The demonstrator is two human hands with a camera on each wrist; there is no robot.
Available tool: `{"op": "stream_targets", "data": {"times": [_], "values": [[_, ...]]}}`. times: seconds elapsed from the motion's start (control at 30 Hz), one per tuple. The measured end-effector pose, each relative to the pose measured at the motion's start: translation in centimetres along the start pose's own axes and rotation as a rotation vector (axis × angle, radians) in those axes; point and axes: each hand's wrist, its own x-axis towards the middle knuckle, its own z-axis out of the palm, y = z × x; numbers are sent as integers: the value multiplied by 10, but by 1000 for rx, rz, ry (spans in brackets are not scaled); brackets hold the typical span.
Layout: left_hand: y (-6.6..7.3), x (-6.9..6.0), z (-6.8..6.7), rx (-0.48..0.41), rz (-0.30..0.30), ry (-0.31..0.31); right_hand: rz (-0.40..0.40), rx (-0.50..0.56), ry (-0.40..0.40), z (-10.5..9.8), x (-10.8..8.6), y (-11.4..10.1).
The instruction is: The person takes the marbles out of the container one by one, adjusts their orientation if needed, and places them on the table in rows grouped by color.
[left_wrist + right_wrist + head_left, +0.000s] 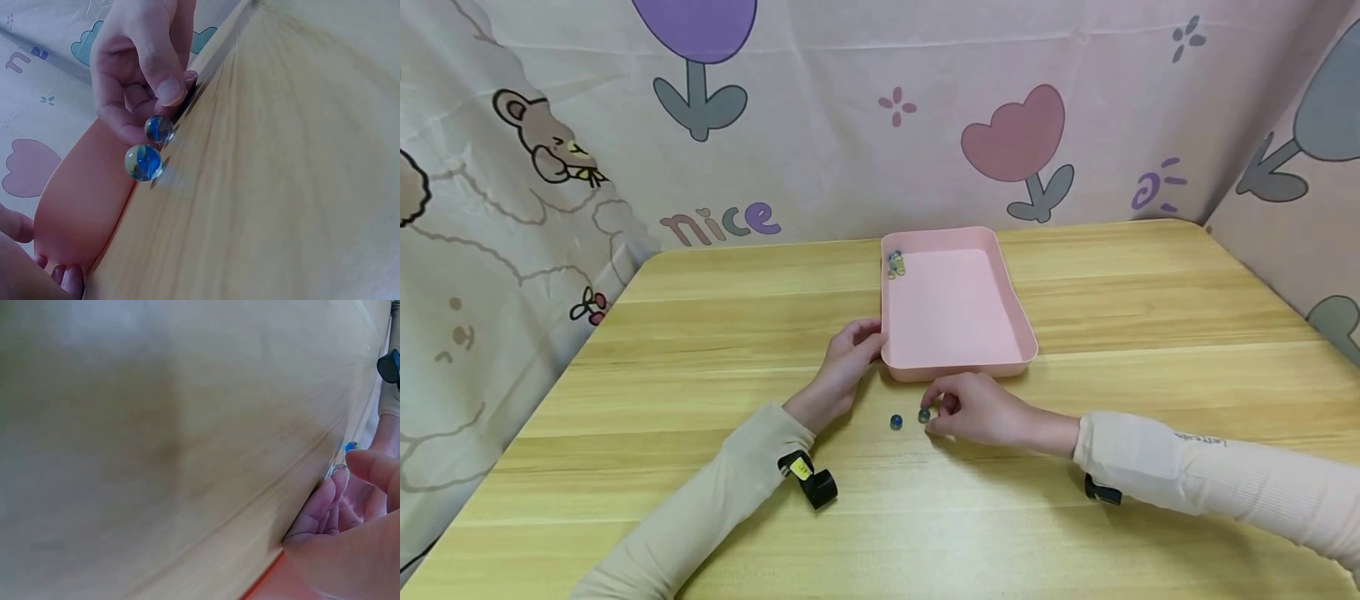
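Observation:
A shallow pink tray lies on the wooden table with several glass marbles in its far left corner. My left hand grips the tray's near left side. In front of the tray, my right hand curls its thumb and index finger about a clear marble with a blue swirl, which is low at the tabletop. Another blue-swirled marble sits on the table just left of it, apart from both hands. From the right wrist, the fingers largely hide the marble between them.
The wooden tabletop stretches around the tray. Printed cloth hangs along its back and sides. A black wrist camera is strapped to the left sleeve, and another one to the right sleeve.

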Motion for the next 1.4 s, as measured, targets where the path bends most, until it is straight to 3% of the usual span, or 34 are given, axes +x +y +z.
{"op": "stream_targets", "data": {"times": [0.23, 0.53, 0.9, 1.2, 1.4], "values": [[0, 0, 0, -7, -3, 4, -16, -15, 5, -2, 0, 0], [2, 2, 3, -2, -7, 1, 63, -25, -42, -16, -10, 1], [2, 0, 3, -8, -13, 1, 141, 65, -122, -24, -18, -4], [1, -1, 1, -10, -20, 6, 109, 76, -176, -31, -22, -6], [0, 0, 0, -17, -13, 6, 71, 65, -150, -44, -19, -13]]}}
